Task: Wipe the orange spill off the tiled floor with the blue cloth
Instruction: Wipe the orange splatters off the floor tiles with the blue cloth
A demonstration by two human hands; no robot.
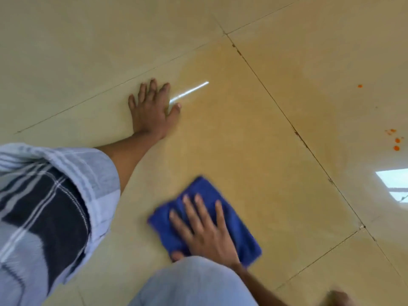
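A folded blue cloth [240,235] lies flat on the beige tiled floor [254,138] in the lower middle of the head view. My right hand [203,230] presses down on it with spread, straight fingers; the cloth is motion-blurred. My left hand [152,109] rests flat on the floor farther away, fingers spread, arm propping me up. A faint orange smear tints the tile between the hands and to the right. Small orange spill drops [396,143] dot the floor at the far right, with one more orange drop [360,86] above them.
My knee in light trousers [194,283] sits just below the cloth. A checked sleeve [48,195] fills the lower left. Dark grout lines [295,129] cross the tiles. A bright window reflection [395,184] shines at the right edge and a light streak [189,91] by my left hand.
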